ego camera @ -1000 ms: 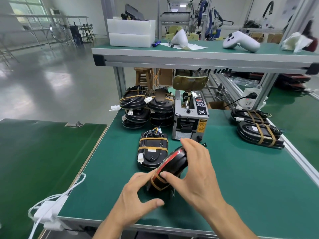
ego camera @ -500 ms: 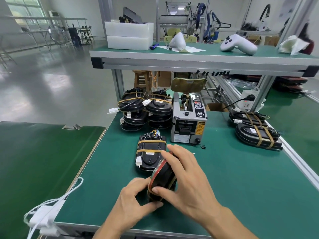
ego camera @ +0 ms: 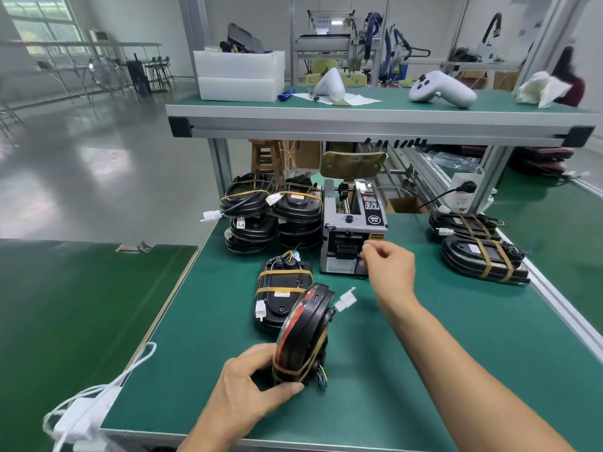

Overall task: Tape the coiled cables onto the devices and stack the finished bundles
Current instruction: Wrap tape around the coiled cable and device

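Left hand: your left hand (ego camera: pixel 248 383) grips the lower end of the device (ego camera: pixel 305 334), thumb under it and fingers curled round its back.
Device in hand: it stands on edge on the green table (ego camera: pixel 408 370), tilted, with one band of brown tape (ego camera: pixel 293 368) round its lower part and a white connector (ego camera: pixel 345 299) sticking out near its top (coloured wire ends show at the bottom).
Right hand: your right hand (ego camera: pixel 390 269) is up at the front of the tape dispenser (ego camera: pixel 352 236), fingers curled with thumb and forefinger close together; you cannot tell from here whether they pinch a strip of tape.
Taped bundle: one finished bundle (ego camera: pixel 283 295) lies flat just behind the held device, with two tape bands across it.
Stacks: two stacks of finished bundles (ego camera: pixel 270 212) stand at the table's far edge, just left of the dispenser.
Right side: two more taped units (ego camera: pixel 483 252) lie near the table's right edge, well apart from your hands.
Upper shelf: a white controller (ego camera: pixel 440 89) and white foam boxes (ego camera: pixel 239 75) sit there.
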Tool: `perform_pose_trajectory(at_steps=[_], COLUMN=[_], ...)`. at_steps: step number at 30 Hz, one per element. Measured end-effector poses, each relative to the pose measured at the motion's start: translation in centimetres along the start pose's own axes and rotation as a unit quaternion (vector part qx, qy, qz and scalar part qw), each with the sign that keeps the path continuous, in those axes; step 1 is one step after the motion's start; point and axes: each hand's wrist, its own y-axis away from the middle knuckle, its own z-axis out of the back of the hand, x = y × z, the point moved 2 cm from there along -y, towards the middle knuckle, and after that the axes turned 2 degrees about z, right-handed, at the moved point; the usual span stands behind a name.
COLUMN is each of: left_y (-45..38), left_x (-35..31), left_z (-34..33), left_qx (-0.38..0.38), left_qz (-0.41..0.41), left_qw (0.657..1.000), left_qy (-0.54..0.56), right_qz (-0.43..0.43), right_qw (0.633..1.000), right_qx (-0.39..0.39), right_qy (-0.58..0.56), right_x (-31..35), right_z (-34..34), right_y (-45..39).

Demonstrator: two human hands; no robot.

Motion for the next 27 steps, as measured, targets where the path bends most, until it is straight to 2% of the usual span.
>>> perform_pose_trajectory(at_steps=[4,14,21,27], left_y=[-0.1,-0.1,0.0,0.0], left_x=[0.2,0.1,0.0,-0.1], left_z=[-0.1,0.0,0.0,0.1], left_qx=[0.005,0.006,0.004,0.008], left_qz=[0.003,0.006,0.007,0.009], left_qw=[1.000,1.000,1.000,1.000], left_qy=[-0.010,-0.009,-0.003,-0.006], right_qz=[-0.052,-0.064,-0.121,-0.136], right_qw=[0.999,0.997,0.988,0.983], right_qx=[0.001,-0.038,-0.085,-0.112], right_qy=[0.003,0.000,-0.052,-0.057], right_x=[-0.7,-1.0,-1.1,-1.6], right_z=[-2.3,-4.5,-5.3,-6.1], right_y=[-1.6,-2.2,-3.3,-4.2])
